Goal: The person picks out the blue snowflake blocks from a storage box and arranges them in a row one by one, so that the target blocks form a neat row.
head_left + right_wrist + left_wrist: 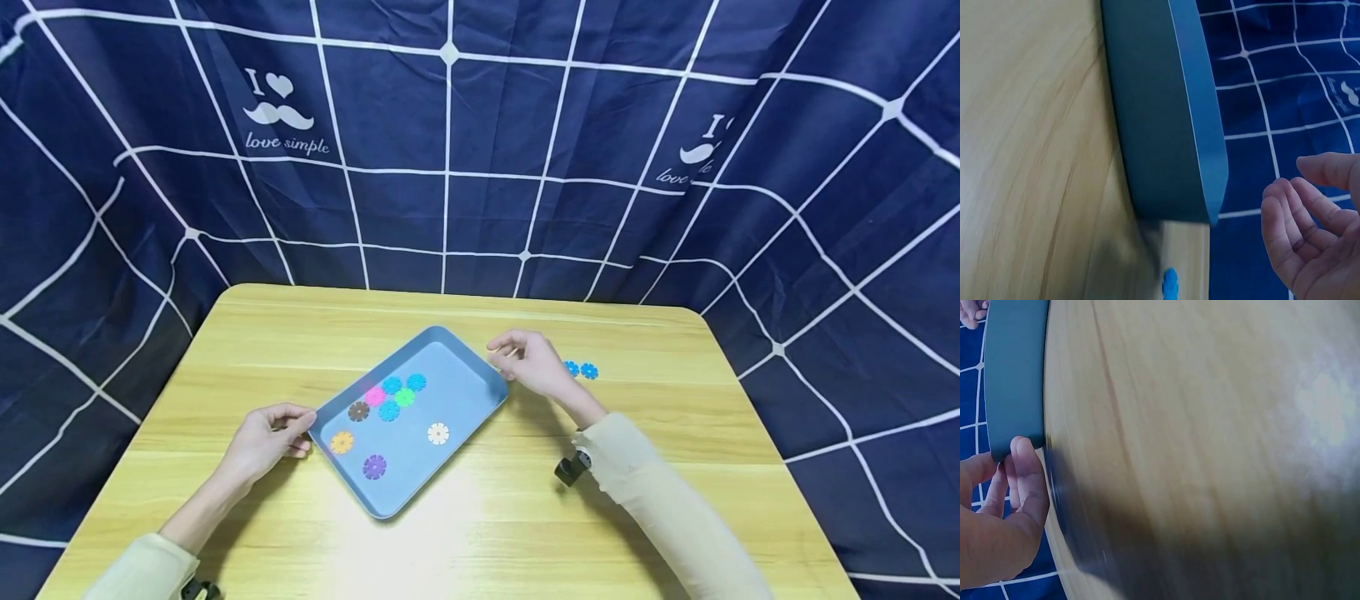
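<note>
A blue-grey rectangular tray (465,392) lies at an angle on the table, with several flat, notched plastic discs inside. Among them are an orange disc (342,442), a purple disc (375,467), a brown disc (358,411) and a cream disc (438,433). At the tray's left corner, my left hand (266,437) pinches the rim between thumb and fingers, also seen in the left wrist view. My right hand (531,363) hovers by the right corner with fingers loosely bent and nothing held; the right wrist view shows a gap between its fingertips (1280,187) and the tray wall (1160,125).
Two blue discs (589,371) lie on the wooden table (637,433) to the right, just behind my right wrist. A dark blue curtain (487,208) with white grid lines hangs around the back and sides of the table.
</note>
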Motion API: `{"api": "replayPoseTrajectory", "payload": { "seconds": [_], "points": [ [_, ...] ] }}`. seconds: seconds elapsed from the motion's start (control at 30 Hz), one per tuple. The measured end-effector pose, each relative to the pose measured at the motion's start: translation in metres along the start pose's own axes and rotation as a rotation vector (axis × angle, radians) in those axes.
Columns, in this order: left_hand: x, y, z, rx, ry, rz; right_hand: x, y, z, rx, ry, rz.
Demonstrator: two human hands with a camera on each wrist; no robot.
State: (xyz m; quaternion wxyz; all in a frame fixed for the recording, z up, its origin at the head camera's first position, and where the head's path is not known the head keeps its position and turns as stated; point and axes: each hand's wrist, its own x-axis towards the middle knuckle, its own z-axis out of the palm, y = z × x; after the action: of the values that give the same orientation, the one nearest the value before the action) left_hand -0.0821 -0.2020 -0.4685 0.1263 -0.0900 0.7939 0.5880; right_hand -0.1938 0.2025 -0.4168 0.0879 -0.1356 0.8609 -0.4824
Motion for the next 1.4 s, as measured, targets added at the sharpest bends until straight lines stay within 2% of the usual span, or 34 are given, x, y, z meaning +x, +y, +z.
{"api": "replayPoseTrajectory", "payload": {
  "seconds": [0.27,0.5,0.77,1.1,1.4],
  "points": [
    [0.000,0.003,-0.001,0.012,0.005,0.005,0.013,-0.005,0.028,-0.082,-0.082,-0.025],
    [-0.002,0.005,0.000,0.008,0.004,-0.005,0.020,-0.004,0.053,-0.138,-0.122,-0.055],
    [0.000,0.004,0.000,0.000,-0.004,-0.011,0.029,-0.005,0.074,-0.187,-0.188,-0.090],
    [0.001,0.004,-0.001,0.019,-0.002,-0.007,0.039,-0.001,0.094,-0.272,-0.191,-0.069],
    [0.002,0.004,-0.001,0.000,0.003,-0.014,0.047,-0.001,0.102,-0.340,-0.184,-0.081]
  ]
}}
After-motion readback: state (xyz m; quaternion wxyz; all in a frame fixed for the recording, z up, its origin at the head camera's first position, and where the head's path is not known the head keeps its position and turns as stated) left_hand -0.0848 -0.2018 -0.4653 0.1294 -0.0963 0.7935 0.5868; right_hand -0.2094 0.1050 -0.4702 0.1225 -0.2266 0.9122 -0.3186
